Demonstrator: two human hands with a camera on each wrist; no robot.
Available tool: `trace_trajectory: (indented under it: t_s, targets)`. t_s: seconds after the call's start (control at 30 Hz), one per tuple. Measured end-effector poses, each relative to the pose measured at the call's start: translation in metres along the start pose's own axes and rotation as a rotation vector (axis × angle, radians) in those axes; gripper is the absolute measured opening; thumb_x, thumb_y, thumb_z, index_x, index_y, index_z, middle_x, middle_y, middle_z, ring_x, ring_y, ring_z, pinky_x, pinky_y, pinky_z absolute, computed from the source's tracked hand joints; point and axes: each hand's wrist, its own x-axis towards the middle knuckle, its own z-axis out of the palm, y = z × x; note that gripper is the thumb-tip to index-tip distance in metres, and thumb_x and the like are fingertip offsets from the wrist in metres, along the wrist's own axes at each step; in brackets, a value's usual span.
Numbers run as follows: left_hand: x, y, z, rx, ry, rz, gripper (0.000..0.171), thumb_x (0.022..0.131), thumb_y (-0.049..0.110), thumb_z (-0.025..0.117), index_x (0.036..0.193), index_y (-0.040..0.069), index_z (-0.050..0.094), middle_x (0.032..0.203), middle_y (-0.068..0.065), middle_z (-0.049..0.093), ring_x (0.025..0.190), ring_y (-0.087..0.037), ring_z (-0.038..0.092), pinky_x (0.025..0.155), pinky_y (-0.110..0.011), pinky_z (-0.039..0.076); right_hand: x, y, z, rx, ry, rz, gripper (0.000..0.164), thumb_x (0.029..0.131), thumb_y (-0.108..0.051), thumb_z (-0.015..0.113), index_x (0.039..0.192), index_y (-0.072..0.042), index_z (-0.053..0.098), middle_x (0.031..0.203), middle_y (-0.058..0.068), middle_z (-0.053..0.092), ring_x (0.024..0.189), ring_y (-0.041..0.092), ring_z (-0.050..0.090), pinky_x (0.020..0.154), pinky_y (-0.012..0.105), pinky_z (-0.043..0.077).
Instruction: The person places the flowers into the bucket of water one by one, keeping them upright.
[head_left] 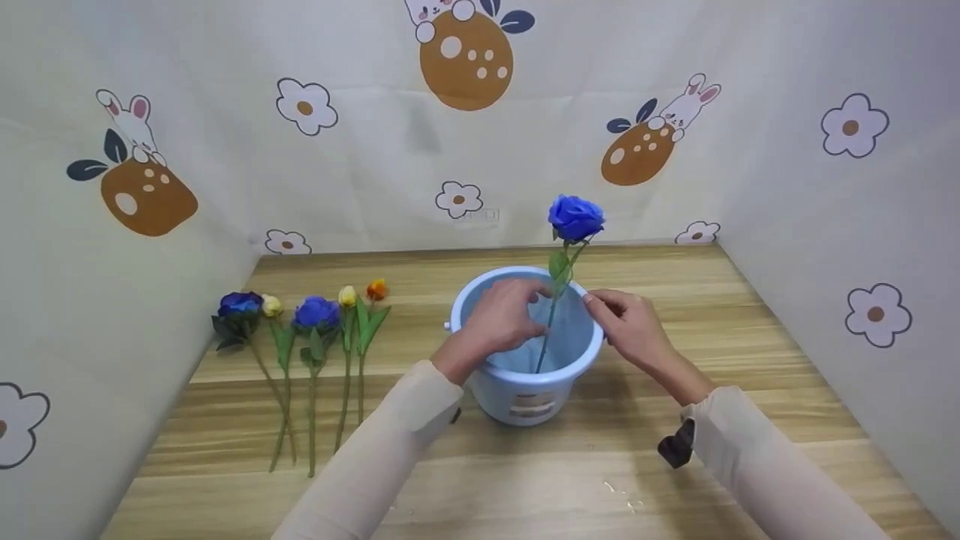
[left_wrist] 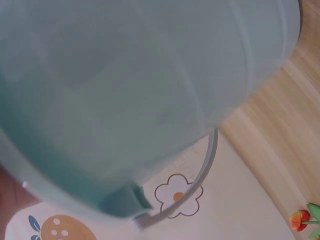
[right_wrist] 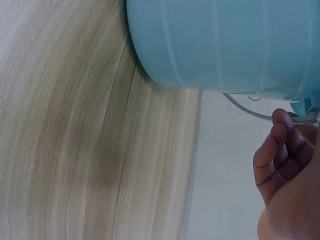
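A light blue plastic bucket [head_left: 525, 405] stands upright on the table. One blue artificial rose [head_left: 576, 219] rises out of it, its stem going down inside and its bloom above the far right rim. Over the bucket's mouth, my left hand [head_left: 504, 316] has thumb and fingers apart beside the stem, not closed on it. My right hand [head_left: 634, 330] pinches the bucket's right rim, where the handle [right_wrist: 250, 112] joins it. The right wrist view shows those fingers [right_wrist: 280, 131] curled at the handle's end. In the left wrist view the bucket's ribbed wall [left_wrist: 140, 90] hides the left hand's fingers.
Left of the bucket lie several artificial flowers: a dark blue rose [head_left: 240, 305], another blue rose [head_left: 317, 313], two yellow tulips [head_left: 347, 297] and an orange one [head_left: 376, 289]. Water drops [head_left: 630, 504] dot the wooden table [head_left: 675, 270]. A printed cloth [head_left: 360, 180] encloses three sides.
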Motion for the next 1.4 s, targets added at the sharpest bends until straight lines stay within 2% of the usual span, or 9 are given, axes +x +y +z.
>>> trace_trajectory:
  t_s: [0.17, 0.27, 0.4, 0.47, 0.63, 0.87, 1.17, 1.4]
  targets:
    - [-0.007, -0.007, -0.017, -0.016, 0.029, -0.029, 0.048, 0.08, 0.018, 0.077, 0.125, 0.017, 0.061, 0.121, -0.004, 0.063, 0.112, -0.021, 0.057, 0.091, -0.037, 0.048, -0.001, 0.0, 0.002, 0.0, -0.001, 0.01, 0.033, 0.096, -0.04, 0.053, 0.111, -0.016, 0.071, 0.069, 0.004, 0.062, 0.05, 0.016, 0.053, 0.044, 0.028, 0.046]
    - [-0.014, -0.013, -0.028, -0.088, 0.044, -0.073, 0.049, 0.08, 0.018, 0.076, 0.126, 0.018, 0.06, 0.122, -0.006, 0.063, 0.102, -0.021, 0.063, 0.076, -0.033, 0.055, 0.0, 0.006, 0.003, -0.005, 0.007, -0.001, 0.035, 0.095, -0.043, 0.053, 0.111, -0.017, 0.071, 0.069, 0.004, 0.062, 0.05, 0.017, 0.053, 0.044, 0.028, 0.046]
    - [-0.025, -0.024, -0.043, -0.196, 0.089, -0.13, 0.05, 0.081, 0.017, 0.076, 0.128, 0.019, 0.058, 0.121, -0.006, 0.062, 0.086, -0.021, 0.066, 0.057, -0.026, 0.055, 0.001, 0.007, 0.002, -0.023, 0.015, -0.002, 0.036, 0.095, -0.044, 0.053, 0.11, -0.017, 0.071, 0.07, 0.003, 0.063, 0.052, 0.017, 0.054, 0.045, 0.028, 0.046]
    - [-0.03, -0.03, -0.05, -0.231, 0.127, -0.146, 0.049, 0.08, 0.018, 0.077, 0.126, 0.021, 0.059, 0.119, -0.005, 0.062, 0.084, -0.02, 0.065, 0.055, -0.025, 0.055, 0.001, 0.006, 0.001, -0.032, 0.015, -0.002, 0.036, 0.095, -0.044, 0.052, 0.11, -0.017, 0.071, 0.071, 0.004, 0.063, 0.053, 0.018, 0.053, 0.045, 0.028, 0.046]
    - [-0.041, -0.043, -0.063, -0.25, 0.196, -0.145, 0.045, 0.081, 0.021, 0.077, 0.122, 0.024, 0.061, 0.114, -0.003, 0.063, 0.082, -0.019, 0.065, 0.058, -0.026, 0.056, 0.002, 0.007, -0.001, -0.017, 0.01, 0.009, 0.037, 0.096, -0.043, 0.052, 0.11, -0.015, 0.071, 0.07, 0.005, 0.062, 0.053, 0.018, 0.053, 0.045, 0.028, 0.046]
    - [-0.05, -0.056, -0.067, -0.266, 0.208, -0.154, 0.044, 0.081, 0.021, 0.076, 0.122, 0.024, 0.061, 0.113, -0.003, 0.063, 0.081, -0.019, 0.066, 0.057, -0.026, 0.056, 0.001, 0.008, 0.001, -0.002, 0.0, 0.02, 0.038, 0.095, -0.044, 0.052, 0.112, -0.015, 0.07, 0.071, 0.005, 0.062, 0.053, 0.018, 0.053, 0.045, 0.029, 0.047]
    - [-0.055, -0.072, -0.069, -0.278, 0.21, -0.16, 0.042, 0.082, 0.021, 0.075, 0.122, 0.023, 0.061, 0.113, -0.006, 0.063, 0.079, -0.02, 0.067, 0.057, -0.028, 0.056, -0.001, 0.007, 0.002, 0.014, -0.006, 0.032, 0.041, 0.095, -0.047, 0.051, 0.113, -0.016, 0.07, 0.071, 0.006, 0.061, 0.054, 0.019, 0.053, 0.046, 0.029, 0.046]
    - [-0.062, -0.088, -0.067, -0.285, 0.213, -0.137, 0.043, 0.082, 0.019, 0.075, 0.123, 0.021, 0.061, 0.111, -0.008, 0.064, 0.075, -0.021, 0.068, 0.056, -0.029, 0.056, 0.0, 0.007, 0.004, 0.042, 0.027, 0.018, 0.034, 0.094, -0.043, 0.055, 0.109, -0.017, 0.072, 0.066, 0.005, 0.06, 0.051, 0.018, 0.052, 0.044, 0.028, 0.044]
